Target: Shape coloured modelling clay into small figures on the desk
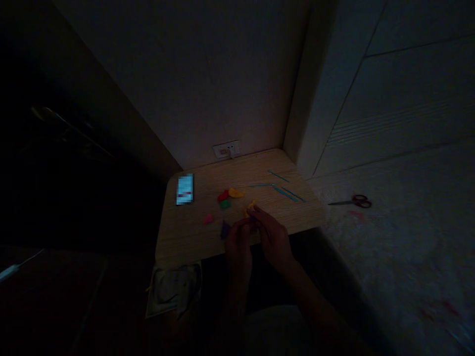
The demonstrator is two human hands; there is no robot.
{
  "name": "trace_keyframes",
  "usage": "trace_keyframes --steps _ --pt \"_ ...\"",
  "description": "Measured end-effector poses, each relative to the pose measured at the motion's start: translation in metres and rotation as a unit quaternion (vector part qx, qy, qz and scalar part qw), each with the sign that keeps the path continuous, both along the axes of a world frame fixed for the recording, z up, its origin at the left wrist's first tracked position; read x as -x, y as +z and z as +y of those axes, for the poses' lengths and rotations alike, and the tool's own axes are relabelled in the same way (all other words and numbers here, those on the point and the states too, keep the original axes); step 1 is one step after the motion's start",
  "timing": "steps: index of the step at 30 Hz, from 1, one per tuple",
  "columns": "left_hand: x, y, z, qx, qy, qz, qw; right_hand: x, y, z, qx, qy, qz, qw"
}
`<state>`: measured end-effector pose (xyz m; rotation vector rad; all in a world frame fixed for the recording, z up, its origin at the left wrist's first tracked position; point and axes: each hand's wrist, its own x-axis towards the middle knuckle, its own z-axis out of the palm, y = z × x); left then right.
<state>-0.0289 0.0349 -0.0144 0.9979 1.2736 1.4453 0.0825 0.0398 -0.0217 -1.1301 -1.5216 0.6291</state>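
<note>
Both hands meet at the front edge of a small wooden table [193, 237]. My right hand [273, 237] is closed, its fingertips at a yellow clay piece [248, 209] and a dark purple bit by it. Fingers bent, my left hand [238, 242] presses in from the other side against that purple bit; its exact hold is hidden in the dimness. Just left of it lies a purple clay lump [225, 229]. Farther back sit a red lump [223, 196], a yellow lump [236, 193] and a green lump [225, 203], with a pink lump [208, 218] to their left.
Several thin teal modelling tools [285, 193] lie at the table's right. A lit phone [184, 189] rests at the left. Behind, a wall socket [226, 149] holds a plug. Scissors [352, 201] lie on the floor to the right; a patterned sheet [174, 289] is at lower left.
</note>
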Motion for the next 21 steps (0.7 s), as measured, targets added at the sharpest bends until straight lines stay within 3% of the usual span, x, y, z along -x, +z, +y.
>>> trace_keyframes --steps 9,14,21 --pt "0.013 -0.002 0.007 0.040 0.015 -0.034 0.999 -0.005 0.002 0.004 -0.031 0.062 -0.073 0.995" --pt "0.016 -0.012 0.007 0.058 0.007 -0.084 0.995 -0.015 0.004 0.007 -0.055 0.039 -0.091 0.994" --pt "0.023 -0.016 0.009 0.070 -0.050 -0.124 0.989 -0.019 0.010 0.005 -0.080 0.050 -0.114 0.989"
